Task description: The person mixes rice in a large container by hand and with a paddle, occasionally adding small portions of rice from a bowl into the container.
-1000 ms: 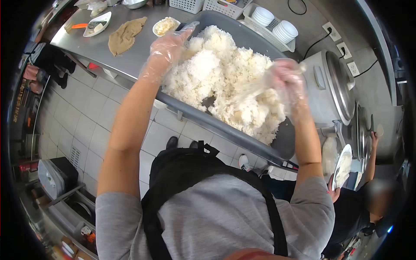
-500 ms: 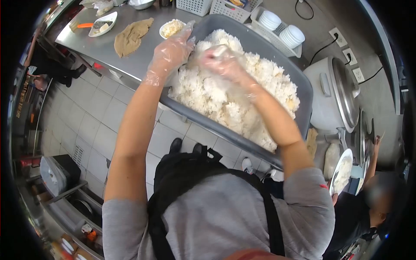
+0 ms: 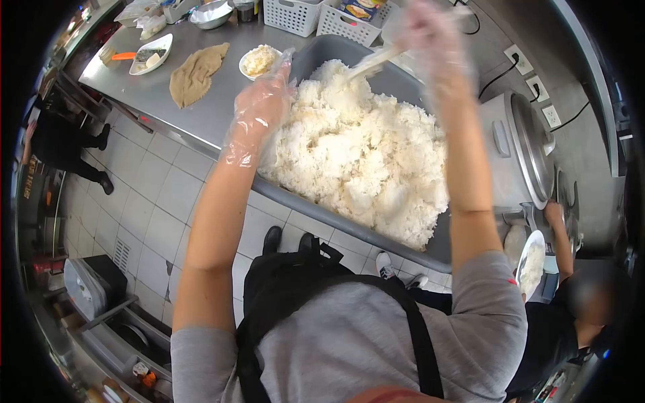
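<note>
A large grey tub (image 3: 349, 225) holds a broad heap of white rice (image 3: 363, 151). My left hand (image 3: 261, 107), in a clear plastic glove, is closed over the tub's left rim. Raised above the far right side of the tub is my gloved right hand (image 3: 437, 40), smeared by motion. It grips a pale rice paddle (image 3: 373, 65), whose blade dips into the rice near the far left corner. A small white bowl (image 3: 259, 62) of yellowish grated food stands beside my left hand.
On the steel counter (image 3: 151, 87) lie a brown cloth (image 3: 196, 75) and a white dish (image 3: 151, 55) with an orange-handled utensil. White baskets (image 3: 292, 17) line the back. A large lidded cooker (image 3: 504, 144) stands right. A co-worker (image 3: 551, 336) holds a plate of rice (image 3: 532, 265).
My right hand has swung up and away to the right, and the paddle now shows. The rice lies more toward the near left. Left hand still at the rim; the co-worker's arm lowered.
</note>
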A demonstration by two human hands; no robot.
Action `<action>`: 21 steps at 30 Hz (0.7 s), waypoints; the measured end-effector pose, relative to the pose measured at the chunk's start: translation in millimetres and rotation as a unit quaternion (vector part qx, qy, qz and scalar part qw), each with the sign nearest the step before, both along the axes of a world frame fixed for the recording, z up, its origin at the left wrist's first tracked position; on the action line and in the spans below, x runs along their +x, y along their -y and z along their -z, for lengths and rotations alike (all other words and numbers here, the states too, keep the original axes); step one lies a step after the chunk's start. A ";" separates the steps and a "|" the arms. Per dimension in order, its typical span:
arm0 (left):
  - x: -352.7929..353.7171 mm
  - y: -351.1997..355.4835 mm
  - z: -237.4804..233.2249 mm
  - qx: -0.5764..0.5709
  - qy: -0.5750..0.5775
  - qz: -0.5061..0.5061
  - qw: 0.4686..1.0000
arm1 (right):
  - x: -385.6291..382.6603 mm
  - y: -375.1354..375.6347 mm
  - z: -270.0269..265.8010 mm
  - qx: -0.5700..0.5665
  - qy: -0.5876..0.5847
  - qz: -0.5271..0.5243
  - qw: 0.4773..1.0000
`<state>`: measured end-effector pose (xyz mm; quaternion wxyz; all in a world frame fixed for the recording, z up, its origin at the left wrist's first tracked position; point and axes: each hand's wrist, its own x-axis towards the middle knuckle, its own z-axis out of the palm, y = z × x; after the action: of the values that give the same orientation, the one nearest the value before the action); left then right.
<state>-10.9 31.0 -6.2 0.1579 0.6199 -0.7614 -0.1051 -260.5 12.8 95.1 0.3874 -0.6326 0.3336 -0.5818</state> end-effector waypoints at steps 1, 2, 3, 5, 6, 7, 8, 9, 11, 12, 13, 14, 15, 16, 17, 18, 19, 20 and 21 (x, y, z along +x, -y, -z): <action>-0.6 -2.0 -0.7 0.006 -0.003 -0.006 1.000 | 13.6 15.9 44.8 0.080 0.092 0.025 0.992; -0.4 -5.1 2.3 0.010 -0.015 -0.006 1.000 | 23.3 32.1 81.2 0.118 -0.013 0.054 0.991; 0.6 -4.4 2.8 0.008 -0.026 -0.008 1.000 | 34.3 37.8 91.2 0.150 -0.118 0.081 0.978; 2.0 -4.4 4.1 -0.003 -0.047 -0.007 0.999 | 22.9 29.7 99.4 0.158 -0.128 0.071 0.977; 3.1 -5.0 6.5 -0.011 -0.054 -0.001 0.998 | 17.9 18.4 99.1 0.163 -0.130 0.069 0.976; 4.2 -2.6 6.4 -0.021 -0.064 0.002 0.998 | -0.1 11.2 89.0 0.150 -0.130 0.059 0.978; 4.0 0.0 2.7 0.002 -0.067 -0.004 0.998 | -25.6 4.8 72.6 0.137 -0.133 0.047 0.980; 2.9 0.6 -2.2 0.028 -0.070 -0.010 0.997 | -50.7 -1.3 54.0 0.166 -0.152 0.050 0.973; 3.1 2.1 0.0 0.054 -0.086 -0.011 0.995 | -50.6 -29.5 16.1 0.202 -0.157 0.099 0.961; 3.3 6.3 4.1 0.050 -0.101 -0.006 0.994 | -40.0 -47.3 -2.9 0.206 -0.145 0.146 0.957; 3.7 9.5 5.5 0.045 -0.116 0.001 0.992 | -32.2 -49.2 -9.7 0.167 -0.125 0.129 0.970; 4.0 11.3 6.3 0.051 -0.120 -0.004 0.991 | -22.1 -49.9 -13.3 0.127 -0.105 0.113 0.980; 3.8 12.1 6.3 0.058 -0.123 -0.007 0.991 | -8.9 -51.8 -16.5 0.086 -0.085 0.098 0.988; 4.1 13.7 6.1 0.064 -0.128 -0.011 0.990 | 19.1 -55.2 -18.5 0.084 -0.014 0.177 0.981; 4.9 16.6 7.7 0.063 -0.129 -0.006 0.990 | 24.9 -43.1 -13.7 0.060 -0.015 0.032 0.998; 6.0 20.0 11.1 0.063 -0.131 -0.001 0.989 | 40.7 -37.3 0.7 0.092 0.018 -0.003 0.996; 6.8 21.7 13.7 0.064 -0.134 0.003 0.989 | 56.5 -31.5 15.2 0.126 0.051 -0.035 0.990; 7.3 21.2 15.1 0.059 -0.148 0.016 0.987 | 83.1 -33.2 43.4 0.216 0.116 0.047 0.968; 7.9 21.2 15.6 0.053 -0.163 0.028 0.985 | 85.2 -17.0 86.2 0.239 0.103 0.011 0.965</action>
<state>-3.0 9.7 -21.8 0.2434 0.5807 -0.7358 -0.2492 -175.3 29.8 8.8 0.5530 -0.4543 0.4285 -0.5515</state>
